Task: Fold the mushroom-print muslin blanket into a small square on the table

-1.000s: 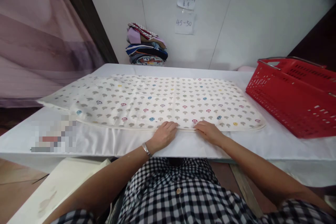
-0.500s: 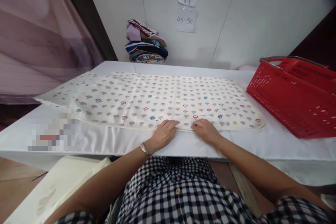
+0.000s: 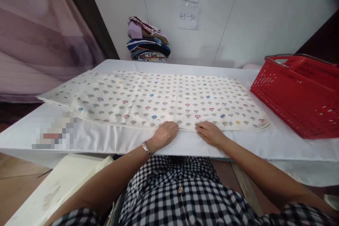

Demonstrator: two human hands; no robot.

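A white cloth with a mushroom print (image 3: 164,95) lies folded in layers across the table, its long near edge in front of me. My left hand (image 3: 166,133) is closed on this edge left of centre, the fingers curled over the top. A short gap to the right, my right hand (image 3: 210,133) pinches the same edge. Both thumbs are mostly hidden. On the left, the cloth's layers spread out at an angle and look uneven.
A red plastic basket (image 3: 296,95) with a metal handle stands at the right. Folded textiles (image 3: 148,40) are stacked behind the far edge, below paper notes (image 3: 188,16) on the wall. White fabric covers the table (image 3: 106,139). A blurred-out item (image 3: 57,130) lies at the left.
The view has shifted slightly. My left fingers look more curled over the cloth's edge, and the right hand stays about where it was. The cloth lies almost unchanged.
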